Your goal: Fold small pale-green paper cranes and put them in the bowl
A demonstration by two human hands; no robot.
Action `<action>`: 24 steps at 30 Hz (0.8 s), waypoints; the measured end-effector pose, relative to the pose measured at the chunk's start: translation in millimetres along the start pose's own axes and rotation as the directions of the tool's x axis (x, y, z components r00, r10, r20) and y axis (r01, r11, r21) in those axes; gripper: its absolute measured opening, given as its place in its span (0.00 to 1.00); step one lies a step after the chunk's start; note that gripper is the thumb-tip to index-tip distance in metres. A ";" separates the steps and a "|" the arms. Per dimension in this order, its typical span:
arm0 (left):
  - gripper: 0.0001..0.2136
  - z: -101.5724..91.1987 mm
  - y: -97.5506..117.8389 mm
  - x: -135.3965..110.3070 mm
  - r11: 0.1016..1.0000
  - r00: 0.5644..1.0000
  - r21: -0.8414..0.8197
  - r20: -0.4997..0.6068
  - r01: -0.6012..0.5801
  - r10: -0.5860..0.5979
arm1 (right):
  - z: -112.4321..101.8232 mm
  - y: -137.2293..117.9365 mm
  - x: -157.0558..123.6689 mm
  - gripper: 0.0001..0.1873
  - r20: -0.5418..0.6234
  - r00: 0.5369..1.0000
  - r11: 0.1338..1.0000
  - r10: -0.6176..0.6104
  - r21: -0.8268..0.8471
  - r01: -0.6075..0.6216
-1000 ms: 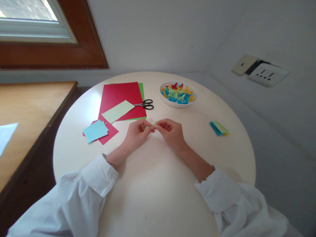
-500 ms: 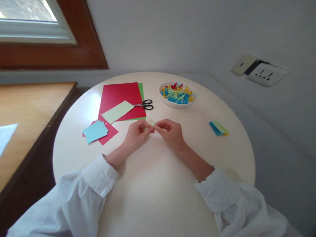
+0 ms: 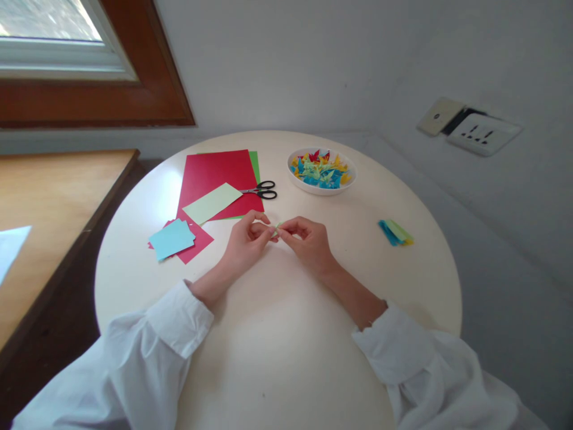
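My left hand (image 3: 245, 242) and my right hand (image 3: 305, 240) meet fingertip to fingertip over the middle of the round cream table (image 3: 277, 334). Between them both pinch a small folded piece of light green paper (image 3: 276, 227), mostly hidden by the fingers. Black-handled scissors (image 3: 263, 190) lie just beyond my hands. Behind the scissors to the left lies a red sheet (image 3: 215, 176) on a green one, with a pale green strip (image 3: 212, 202) on top.
A white bowl (image 3: 321, 170) of small folded paper pieces in several colours stands at the back. Light blue squares (image 3: 172, 238) lie on red paper at the left. A small stack of blue, green and yellow paper (image 3: 396, 232) lies at the right. A wooden surface (image 3: 54, 203) adjoins the table's left.
My hands have stayed in place; the fingers have shifted slightly on the green paper, which now shows less between them.
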State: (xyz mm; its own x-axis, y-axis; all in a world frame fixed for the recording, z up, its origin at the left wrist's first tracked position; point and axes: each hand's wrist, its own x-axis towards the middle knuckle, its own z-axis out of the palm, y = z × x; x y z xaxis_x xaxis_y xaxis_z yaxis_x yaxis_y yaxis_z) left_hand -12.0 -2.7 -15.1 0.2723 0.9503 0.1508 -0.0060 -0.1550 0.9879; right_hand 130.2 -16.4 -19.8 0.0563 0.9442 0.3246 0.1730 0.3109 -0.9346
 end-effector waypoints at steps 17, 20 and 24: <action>0.04 -1.1 -15.3 1.9 0.945 0.982 0.273 0.002 -0.182 0.188 | 4.2 2.5 1.2 0.14 -0.010 0.997 0.979 0.072 0.193 -0.069; 0.06 -2.1 -16.1 2.0 0.932 0.980 0.306 0.013 -0.192 0.198 | 4.2 4.8 2.1 0.16 0.009 0.994 0.959 0.107 0.263 -0.105; 0.06 -2.7 -16.4 2.6 0.928 0.976 0.306 0.024 -0.213 0.216 | 2.9 4.9 2.9 0.17 0.042 0.988 0.938 0.149 0.310 -0.155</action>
State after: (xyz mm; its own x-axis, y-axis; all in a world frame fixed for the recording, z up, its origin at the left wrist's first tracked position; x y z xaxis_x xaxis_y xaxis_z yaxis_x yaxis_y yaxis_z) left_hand -13.8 3.1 -30.8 0.2872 0.8878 0.3596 0.2306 -0.4285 0.8736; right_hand 128.3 -11.8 -23.9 0.0405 0.9837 0.1753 -0.1510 0.1794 -0.9721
